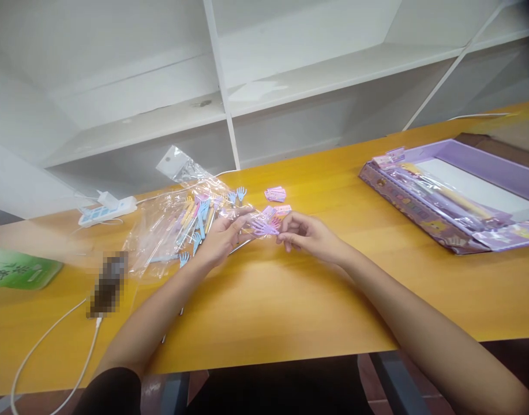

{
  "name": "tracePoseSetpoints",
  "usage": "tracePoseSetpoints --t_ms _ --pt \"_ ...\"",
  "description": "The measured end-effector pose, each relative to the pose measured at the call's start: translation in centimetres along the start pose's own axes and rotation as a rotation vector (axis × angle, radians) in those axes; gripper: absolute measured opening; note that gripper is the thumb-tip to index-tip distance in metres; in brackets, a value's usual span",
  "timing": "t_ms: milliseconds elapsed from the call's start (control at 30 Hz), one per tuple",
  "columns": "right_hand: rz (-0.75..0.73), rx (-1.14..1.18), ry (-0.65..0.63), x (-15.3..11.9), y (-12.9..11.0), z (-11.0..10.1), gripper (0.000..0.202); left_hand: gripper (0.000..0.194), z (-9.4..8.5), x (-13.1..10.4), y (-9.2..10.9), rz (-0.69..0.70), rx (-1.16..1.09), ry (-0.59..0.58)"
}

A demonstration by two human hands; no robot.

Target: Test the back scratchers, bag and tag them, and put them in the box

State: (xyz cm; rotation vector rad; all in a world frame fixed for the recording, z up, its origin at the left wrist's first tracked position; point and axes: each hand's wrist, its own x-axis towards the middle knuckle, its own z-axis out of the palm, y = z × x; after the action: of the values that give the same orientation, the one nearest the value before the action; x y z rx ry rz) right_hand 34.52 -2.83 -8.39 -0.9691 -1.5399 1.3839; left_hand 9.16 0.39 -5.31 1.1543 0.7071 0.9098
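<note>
A purple hand-shaped piece (265, 227) in clear wrapping lies between my two hands over the table. My left hand (224, 237) has its fingers closed on the wrapping at the left side. At the right end, my right hand (302, 235) pinches the edge of the same wrapped piece. Small pink and purple cards (275, 194) lie just beyond my hands. To the left, a large clear plastic bag (154, 230) lies with several blue, yellow and pink hand-ended sticks (202, 216) on and around it.
A purple display box (424, 218) with wrapped sticks stands at the right. On the left are a power strip (108, 211), a blurred phone (108, 285) with a white cable, and a green packet (22, 270). White shelving (346, 75) rises behind the table.
</note>
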Motion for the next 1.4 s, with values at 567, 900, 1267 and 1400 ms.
tracePoseSetpoints --t_ms 567,900,1267,1400 --pt "0.000 -0.144 0.054 -0.4 0.7 1.7 0.043 0.042 1.3 -0.2 -1.9 0.117 0.067 0.169" --pt "-0.079 -0.296 0.071 -0.3 0.4 1.1 0.029 0.054 -1.8 1.0 2.0 0.278 0.141 0.317" --pt "-0.103 -0.224 0.123 -0.2 0.9 1.1 0.029 0.072 -1.8 0.7 1.4 0.281 0.193 0.199" --pt "-0.105 -0.216 0.124 -0.1 1.1 1.1 0.031 0.078 -1.9 0.9 1.0 0.302 0.285 0.222"
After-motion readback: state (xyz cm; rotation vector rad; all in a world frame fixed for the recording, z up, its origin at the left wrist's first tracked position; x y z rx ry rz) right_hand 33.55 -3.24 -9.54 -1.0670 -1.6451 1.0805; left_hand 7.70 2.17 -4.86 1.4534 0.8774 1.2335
